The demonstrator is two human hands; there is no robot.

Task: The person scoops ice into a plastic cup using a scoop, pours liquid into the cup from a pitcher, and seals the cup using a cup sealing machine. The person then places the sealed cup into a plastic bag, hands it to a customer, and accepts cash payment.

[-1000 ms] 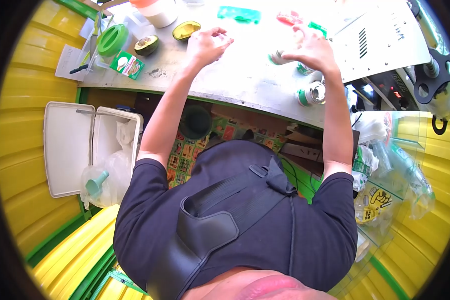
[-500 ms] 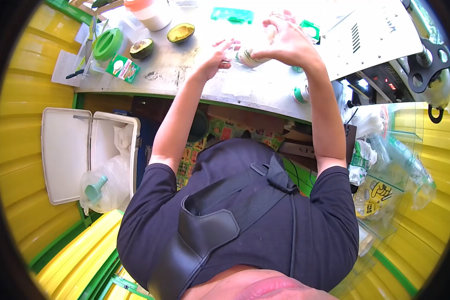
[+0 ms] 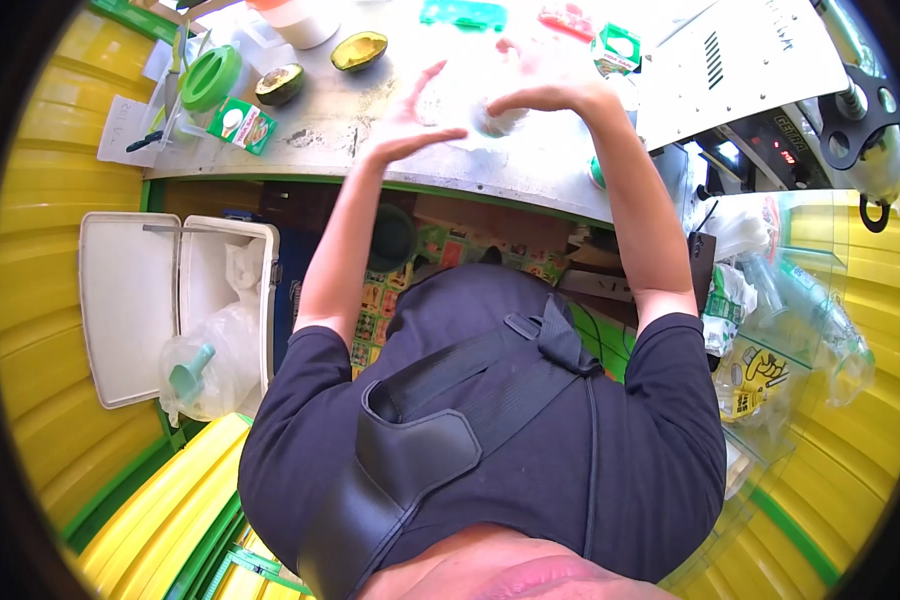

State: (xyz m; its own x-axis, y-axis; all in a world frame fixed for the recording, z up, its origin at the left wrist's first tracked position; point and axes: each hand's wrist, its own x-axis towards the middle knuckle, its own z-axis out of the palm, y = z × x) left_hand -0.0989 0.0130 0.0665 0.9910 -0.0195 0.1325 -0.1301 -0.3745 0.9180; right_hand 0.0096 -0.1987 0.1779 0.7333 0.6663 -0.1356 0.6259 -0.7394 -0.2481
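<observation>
My left hand (image 3: 402,125) is over the counter, its thumb and fingers spread apart; nothing shows between them, though glare washes out the fingertips. To its right, my right hand (image 3: 548,85) curves around a clear cup (image 3: 502,122), thumb on the near side. Strong light hides most of the cup and what is in it. Two avocado halves lie left of my hands: one with yellow-green flesh (image 3: 359,51) and a darker one (image 3: 280,84).
On the counter's (image 3: 320,150) left stand a green-lidded container (image 3: 210,78), a green-white carton (image 3: 241,125) and an orange-topped tub (image 3: 305,25). Another carton (image 3: 617,48) stands behind my right hand. A metal machine (image 3: 740,70) fills the right. An opened white cooler (image 3: 225,330) is below left.
My left hand has moved slightly left and down, and its fingers have spread wider. My right hand has shifted a little toward me, still around the cup. The camera view has tilted slightly.
</observation>
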